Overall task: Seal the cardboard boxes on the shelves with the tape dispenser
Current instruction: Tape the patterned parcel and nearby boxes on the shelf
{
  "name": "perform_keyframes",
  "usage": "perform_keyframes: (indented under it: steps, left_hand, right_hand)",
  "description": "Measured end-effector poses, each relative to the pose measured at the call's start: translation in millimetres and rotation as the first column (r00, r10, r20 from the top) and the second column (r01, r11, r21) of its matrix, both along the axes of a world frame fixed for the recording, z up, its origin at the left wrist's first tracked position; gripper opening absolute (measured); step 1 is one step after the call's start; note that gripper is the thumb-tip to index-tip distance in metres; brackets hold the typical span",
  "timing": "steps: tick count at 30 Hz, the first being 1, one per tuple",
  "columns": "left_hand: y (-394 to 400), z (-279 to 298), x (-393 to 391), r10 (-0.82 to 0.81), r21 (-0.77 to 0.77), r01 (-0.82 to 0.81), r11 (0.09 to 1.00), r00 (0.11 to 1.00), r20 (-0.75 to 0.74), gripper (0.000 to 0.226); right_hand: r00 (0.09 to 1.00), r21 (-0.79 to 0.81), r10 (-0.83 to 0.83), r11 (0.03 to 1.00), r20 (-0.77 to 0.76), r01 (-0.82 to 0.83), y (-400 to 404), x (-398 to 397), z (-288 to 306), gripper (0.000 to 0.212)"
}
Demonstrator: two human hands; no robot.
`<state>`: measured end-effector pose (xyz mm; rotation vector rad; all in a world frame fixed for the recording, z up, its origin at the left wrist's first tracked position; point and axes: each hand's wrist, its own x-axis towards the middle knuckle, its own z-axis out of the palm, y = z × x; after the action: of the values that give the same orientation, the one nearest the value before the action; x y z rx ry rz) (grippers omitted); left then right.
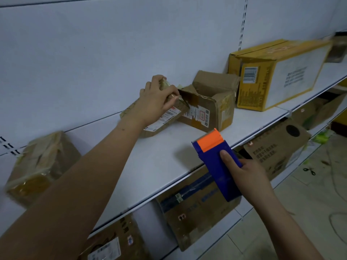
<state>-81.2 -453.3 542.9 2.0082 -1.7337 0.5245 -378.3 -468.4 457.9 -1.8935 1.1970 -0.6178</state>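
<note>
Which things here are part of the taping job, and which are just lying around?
For the job:
tape dispenser, held by right hand
open box
flap, gripped by left hand
yellow box
taped box

Lying about:
scissors on floor

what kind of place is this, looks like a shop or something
Probably a shop's stockroom or a parcel pickup point. White metal shelves with slotted uprights hold used cardboard boxes bearing shipping labels, with more on the shelf below, and the right hand holds a tape dispenser.
</note>
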Motion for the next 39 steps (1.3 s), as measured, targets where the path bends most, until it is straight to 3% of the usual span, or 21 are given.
perform_keyframes:
  steps: [4, 8, 10, 16, 19, 22, 23, 25, 27, 33, 36, 39]
  left_hand:
    - [1, 0, -5, -0.03, -0.035, 0.028, 0.999, 0.996, -0.084, 0.017]
    - [13, 17, 1, -0.074, -0.191, 0.003, 0.981, 0.927, -0.367, 0.01]
    - [22, 34, 9, -0.095, -0.209, 0.001, 0.978, 0.892, -0.443, 0.018]
    - [56, 40, 18, 0.049, -0.042, -0.075, 0.996, 0.896, -0.441, 0.041]
    - [68, 27, 20, 0.109, -0.058, -0.155, 0.986, 0.871, -0.48, 0.036]
    - [75, 26, 19, 0.056, -0.057, -0.098, 0.994, 0.861, -0.506, 0.032]
    - [77, 24, 14, 0.051, -0.009, -0.065, 0.998, 0.845, -0.532, 0.04]
    - [78, 13, -5, 0.111, 0.128, -0.046, 0.991, 0.822, -0.558, 0.085]
    - [78, -3, -30, 0.204, 0.215, -0.112, 0.97, 0.855, -0.476, 0.103]
    - [68, -6, -41, 0.444, 0.362, -0.323, 0.874, 0.834, -0.327, 0.083]
    - [67, -12, -49, 0.473, 0.269, -0.406, 0.874, 0.837, -0.274, 0.077]
    - [83, -11, -36, 0.461, 0.171, -0.435, 0.884, 0.75, -0.475, 0.078]
  right_hand:
    - [1.0, -0.004, 0.01, 1.0, 0.006, -0.01, 0, -2, 1, 0.058]
    - [0.999, 0.01, 0.007, 1.0, 0.043, -0.008, -2, -4, 3, 0.059]
    - [0.998, 0.011, 0.004, 1.0, 0.055, -0.005, -5, -1, 2, 0.062]
    - [0.995, 0.022, 0.044, 0.999, 0.093, -0.046, -2, 28, 8, 0.066]
    - [0.989, 0.008, 0.114, 0.993, 0.099, -0.115, 5, 47, 8, 0.069]
    - [0.99, -0.018, 0.102, 0.995, 0.095, -0.1, 7, 66, 5, 0.073]
    - [0.99, -0.025, 0.092, 0.996, 0.107, -0.09, 7, 71, 4, 0.075]
    - [0.982, -0.011, 0.079, 0.997, 0.17, -0.079, 5, 77, 3, 0.078]
    - [0.972, 0.021, 0.075, 0.996, 0.224, -0.082, 4, 78, 3, 0.079]
    - [0.962, 0.084, 0.092, 0.99, 0.257, -0.117, 2, 76, 2, 0.074]
    - [0.963, 0.125, 0.077, 0.986, 0.257, -0.113, 2, 71, 3, 0.072]
    - [0.962, 0.148, 0.063, 0.983, 0.266, -0.105, -1, 62, 4, 0.071]
